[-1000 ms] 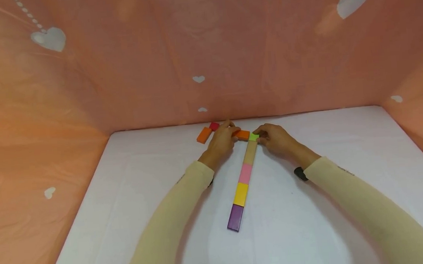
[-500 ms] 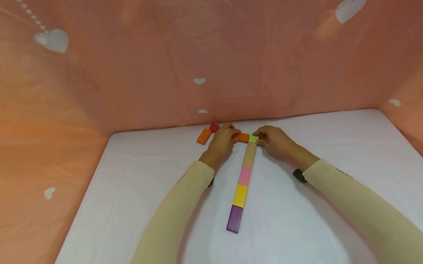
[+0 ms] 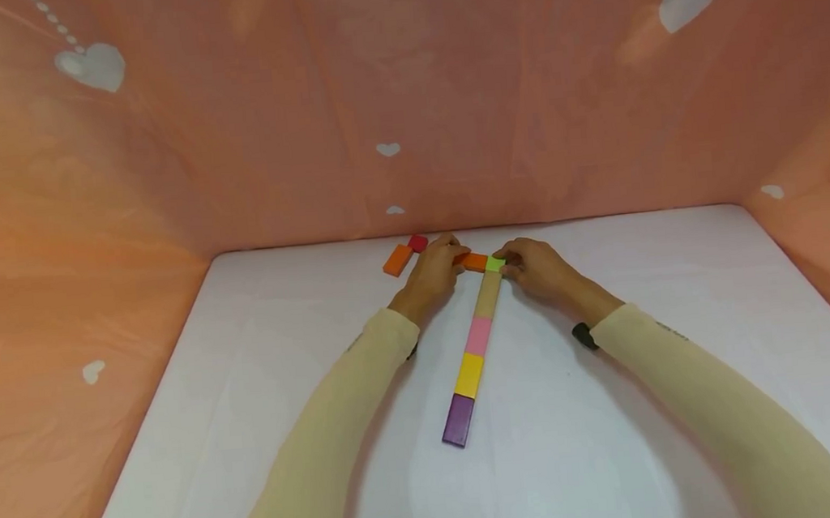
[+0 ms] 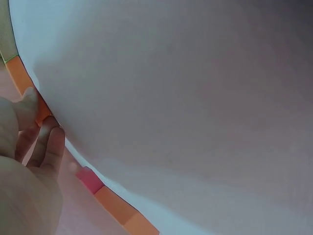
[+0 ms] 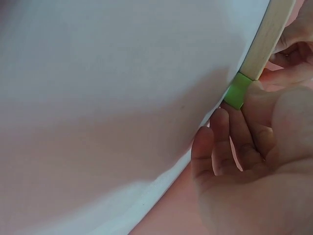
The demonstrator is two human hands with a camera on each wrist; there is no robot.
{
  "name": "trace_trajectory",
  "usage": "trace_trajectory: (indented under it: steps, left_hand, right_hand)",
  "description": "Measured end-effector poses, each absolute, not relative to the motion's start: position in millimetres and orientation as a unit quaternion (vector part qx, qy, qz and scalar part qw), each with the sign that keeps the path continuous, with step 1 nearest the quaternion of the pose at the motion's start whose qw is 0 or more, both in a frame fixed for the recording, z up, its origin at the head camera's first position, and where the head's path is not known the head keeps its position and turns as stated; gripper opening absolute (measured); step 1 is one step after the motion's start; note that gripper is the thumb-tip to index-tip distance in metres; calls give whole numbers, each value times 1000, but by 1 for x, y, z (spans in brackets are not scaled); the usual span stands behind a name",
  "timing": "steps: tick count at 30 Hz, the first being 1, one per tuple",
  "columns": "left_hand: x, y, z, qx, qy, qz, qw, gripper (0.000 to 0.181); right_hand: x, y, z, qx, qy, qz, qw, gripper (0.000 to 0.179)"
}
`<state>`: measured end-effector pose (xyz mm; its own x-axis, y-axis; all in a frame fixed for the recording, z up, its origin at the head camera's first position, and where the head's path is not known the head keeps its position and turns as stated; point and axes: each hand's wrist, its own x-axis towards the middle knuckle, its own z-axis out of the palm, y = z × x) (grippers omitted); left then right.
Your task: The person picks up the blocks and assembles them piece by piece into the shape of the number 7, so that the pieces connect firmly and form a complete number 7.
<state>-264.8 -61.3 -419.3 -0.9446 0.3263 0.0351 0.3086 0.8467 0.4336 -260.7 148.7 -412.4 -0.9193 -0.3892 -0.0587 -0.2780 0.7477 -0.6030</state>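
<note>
A straight row of flat blocks runs away from me in the head view: purple (image 3: 458, 420), yellow (image 3: 469, 375), pink (image 3: 478, 335), tan (image 3: 488, 294) and a small green block (image 3: 494, 263) at the far end. An orange block (image 3: 475, 262) lies crosswise against the green one's left side, making a corner. My left hand (image 3: 431, 280) pinches the orange block's left end, its thumb on the near face in the left wrist view. At the green block, my right hand (image 3: 544, 272) pinches with thumb and forefinger; its other fingers are loosely curled in the right wrist view.
Left of my left hand lie another orange block (image 3: 397, 259) and a red block (image 3: 417, 243), end to end at an angle. The white table (image 3: 302, 317) ends just behind the blocks, where an orange curtain with hearts (image 3: 447, 110) hangs.
The head view has shifted slightly. Both hands keep their grip, and the blocks stay in the same arrangement.
</note>
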Motion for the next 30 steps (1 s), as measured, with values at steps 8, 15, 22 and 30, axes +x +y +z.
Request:
trace_trajectory:
  steps: [8, 15, 22, 30]
  left_hand:
    - [-265, -60, -419, 175, 958, 227, 16, 38]
    - [-264, -60, -418, 177, 956, 232, 16, 36]
    - [-263, -61, -417, 170, 949, 263, 21, 33]
    - [-264, -63, -417, 183, 945, 269, 18, 33]
  right_hand:
    - [-262, 152, -414, -190, 933, -297, 77, 32]
    - [-261, 153, -414, -185, 934, -295, 79, 32]
    - [-259, 152, -413, -183, 933, -297, 86, 33]
    - [-259, 153, -413, -186, 932, -299, 87, 33]
